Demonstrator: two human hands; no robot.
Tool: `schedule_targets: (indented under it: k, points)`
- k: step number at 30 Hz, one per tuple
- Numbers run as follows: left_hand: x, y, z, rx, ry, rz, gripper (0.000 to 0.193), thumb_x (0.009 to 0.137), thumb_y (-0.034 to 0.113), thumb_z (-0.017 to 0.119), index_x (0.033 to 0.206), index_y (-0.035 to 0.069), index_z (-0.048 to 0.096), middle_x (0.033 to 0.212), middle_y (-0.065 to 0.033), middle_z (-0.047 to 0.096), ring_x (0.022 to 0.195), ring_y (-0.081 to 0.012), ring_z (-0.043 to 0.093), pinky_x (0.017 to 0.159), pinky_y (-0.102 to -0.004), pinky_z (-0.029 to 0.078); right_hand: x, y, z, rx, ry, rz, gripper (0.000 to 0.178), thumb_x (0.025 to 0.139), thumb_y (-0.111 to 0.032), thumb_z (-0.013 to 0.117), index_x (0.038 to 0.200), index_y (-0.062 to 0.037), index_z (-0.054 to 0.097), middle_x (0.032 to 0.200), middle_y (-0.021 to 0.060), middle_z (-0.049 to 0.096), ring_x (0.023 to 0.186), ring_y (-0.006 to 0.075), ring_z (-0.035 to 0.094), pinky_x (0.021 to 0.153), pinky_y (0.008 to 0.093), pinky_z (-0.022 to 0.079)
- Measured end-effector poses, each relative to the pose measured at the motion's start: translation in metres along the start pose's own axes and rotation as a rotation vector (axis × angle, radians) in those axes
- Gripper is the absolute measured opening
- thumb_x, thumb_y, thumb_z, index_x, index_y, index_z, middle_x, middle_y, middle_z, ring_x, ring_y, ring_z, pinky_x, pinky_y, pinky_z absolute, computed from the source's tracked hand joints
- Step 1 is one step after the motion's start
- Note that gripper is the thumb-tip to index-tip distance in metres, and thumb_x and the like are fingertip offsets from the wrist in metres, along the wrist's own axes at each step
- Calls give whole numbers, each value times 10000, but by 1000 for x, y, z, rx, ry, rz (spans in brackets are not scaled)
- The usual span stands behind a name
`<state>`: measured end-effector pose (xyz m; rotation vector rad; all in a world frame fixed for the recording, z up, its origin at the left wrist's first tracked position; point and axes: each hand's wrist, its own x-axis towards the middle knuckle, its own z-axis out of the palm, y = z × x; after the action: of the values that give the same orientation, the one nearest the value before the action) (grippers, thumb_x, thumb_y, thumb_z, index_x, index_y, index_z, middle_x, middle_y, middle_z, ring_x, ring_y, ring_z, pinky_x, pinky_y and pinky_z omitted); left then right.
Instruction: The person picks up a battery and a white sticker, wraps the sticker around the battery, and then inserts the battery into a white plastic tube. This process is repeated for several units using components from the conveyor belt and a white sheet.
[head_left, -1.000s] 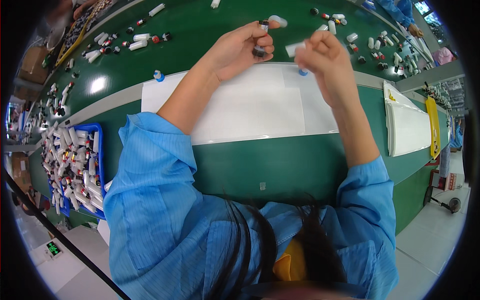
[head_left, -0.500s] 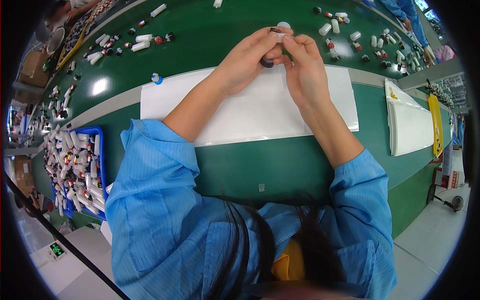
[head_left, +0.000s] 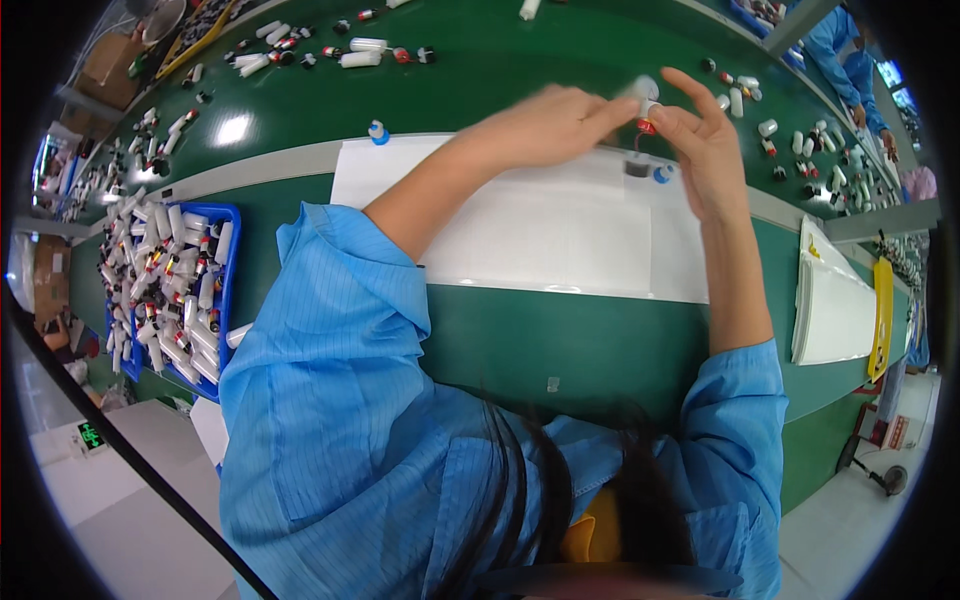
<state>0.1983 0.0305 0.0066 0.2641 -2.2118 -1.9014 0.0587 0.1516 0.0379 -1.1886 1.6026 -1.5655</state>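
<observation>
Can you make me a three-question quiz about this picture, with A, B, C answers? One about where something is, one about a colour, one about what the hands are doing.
1. Where is the blue tray of small tubes?
A. at the person's left
B. at the person's right
C. on the white mat

2. What colour is the table?
A. red
B. green
C. yellow

3. What are the left hand and right hand doing?
A. resting flat
B. pinching one small white part together
C. gripping the tray

Answers: A, the tray lies left of the sleeve; B, the top is green; B, their fingertips meet on it.

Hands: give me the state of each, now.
Left hand: blurred, fingertips closed on a small white part.
Right hand: pinching the same part, other fingers spread.
</observation>
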Motion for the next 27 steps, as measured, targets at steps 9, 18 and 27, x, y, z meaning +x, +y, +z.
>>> schedule_targets:
  k: [9,18,27]
  points:
    - [-18,-16,-129,1281,730,-642,404,804,381,536,934,9,625,996,-171,603,941,-272,585,784,-364,471,41,32,-75,-1245,215,-187,507,709,-196,676,1157,-71,473,763,78,644,754,217,611,714,322,463]
    - [11,-29,-125,1391,611,-367,246,699,191,658,843,-5,625,926,-170,619,855,-305,610,716,-383,497,-76,18,14,-1343,-289,-472,290,675,33,526,959,-17,551,886,156,595,855,283,570,776,363,453]
    - [6,-19,-88,1351,356,-258,325,675,165,691,932,-18,613,914,-180,620,809,-280,623,727,-359,501,-35,-10,3,-1035,-540,96,221,652,7,605,853,-13,515,755,110,583,744,282,573,660,352,459]
